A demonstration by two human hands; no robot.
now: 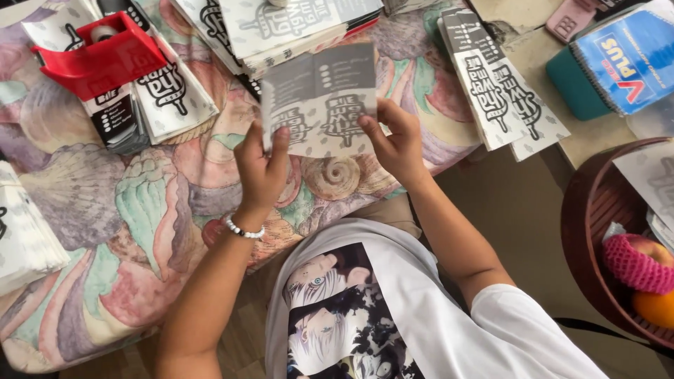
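Hands up over the desk point(140, 210), our left hand point(261, 168) and right hand point(397, 144) each closed on a side edge of one printed sheet point(319, 98), red tape dispenser point(102, 52) far left.

The leaflet point(319, 98) is grey and white with black lettering. The surface point(140, 210) wears a cloth of pastel seashells in pink, mint, lilac and cream. The tape dispenser point(98, 52) is red. The notebook point(628, 60) is blue over a teal box point(570, 84). A bead bracelet point(244, 230) is white. The basket point(597, 217) is dark brown, its fruit net point(635, 267) pink
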